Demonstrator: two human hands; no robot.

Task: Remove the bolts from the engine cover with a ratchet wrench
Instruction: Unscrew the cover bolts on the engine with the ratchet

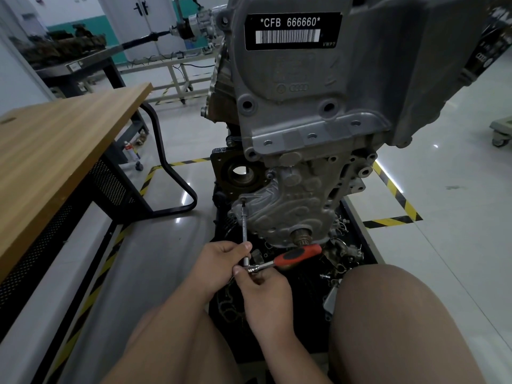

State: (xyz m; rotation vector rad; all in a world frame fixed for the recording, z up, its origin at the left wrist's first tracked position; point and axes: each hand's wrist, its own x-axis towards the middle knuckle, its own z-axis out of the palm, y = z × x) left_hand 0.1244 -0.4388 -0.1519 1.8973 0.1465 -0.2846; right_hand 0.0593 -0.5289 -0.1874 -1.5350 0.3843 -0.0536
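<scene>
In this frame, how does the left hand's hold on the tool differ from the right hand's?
1. The left hand curls around the lower end of the extension bar. The right hand pinches the ratchet head at the bar's base.
2. The left hand sits higher and further left. The right hand lies just below it, nearer the person.

Shared: both hold metal parts, and neither holds the red handle, which sticks out free to the right.
</scene>
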